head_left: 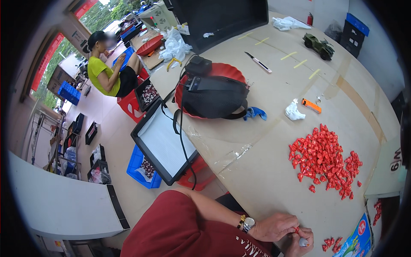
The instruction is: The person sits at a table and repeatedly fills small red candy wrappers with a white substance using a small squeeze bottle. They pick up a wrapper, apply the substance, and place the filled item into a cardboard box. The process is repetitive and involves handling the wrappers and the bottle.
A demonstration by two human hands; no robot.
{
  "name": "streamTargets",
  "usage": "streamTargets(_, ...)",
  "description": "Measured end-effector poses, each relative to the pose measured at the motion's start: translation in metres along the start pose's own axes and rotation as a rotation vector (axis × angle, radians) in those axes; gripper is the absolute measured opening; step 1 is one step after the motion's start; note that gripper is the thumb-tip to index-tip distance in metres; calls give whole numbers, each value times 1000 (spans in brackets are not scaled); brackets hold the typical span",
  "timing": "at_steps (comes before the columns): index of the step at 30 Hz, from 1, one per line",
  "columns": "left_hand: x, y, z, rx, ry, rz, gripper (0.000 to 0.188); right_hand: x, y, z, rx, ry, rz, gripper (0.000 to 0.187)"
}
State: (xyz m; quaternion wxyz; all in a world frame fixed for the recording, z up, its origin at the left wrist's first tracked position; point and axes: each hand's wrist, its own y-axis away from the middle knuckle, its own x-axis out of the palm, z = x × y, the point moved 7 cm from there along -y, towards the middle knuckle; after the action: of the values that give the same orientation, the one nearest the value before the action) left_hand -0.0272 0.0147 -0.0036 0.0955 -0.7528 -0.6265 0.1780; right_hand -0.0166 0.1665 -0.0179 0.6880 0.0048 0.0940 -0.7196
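My left hand (274, 227), with a watch and a beaded bracelet at its wrist, is closed in a pinch on a small red piece (296, 230) near the table's front edge. My right hand (295, 249) is closed right beside it, fingertips nearly meeting the left ones. A small whitish, rounded thing (303, 242) shows between its fingers; its kind is hard to make out. Just right of my hands lies a small group of red pieces (332, 244). Farther off is a large heap of glossy red pieces (323, 158).
A red basin (233, 70) holds a black bag (216, 96) with a cable. Behind the heap lie an orange knife (311, 106) and crumpled white tissue (294, 110). A toy vehicle (318, 46) and a utility knife (258, 62) lie farther back. Another person (105, 68) sits at left.
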Motion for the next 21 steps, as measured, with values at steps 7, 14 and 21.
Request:
streamTargets(7, -2, -10, 8, -89, 8, 42, 9, -7, -5, -1, 21, 67, -72, 16)
streamTargets(14, 0, -9, 15, -208, -6, 74, 15, -2, -13, 2, 127, -61, -79, 11)
streamTargets(21, 5, -8, 15, -197, 186, 50, 22, 0, -14, 3, 200, -297, -129, 6)
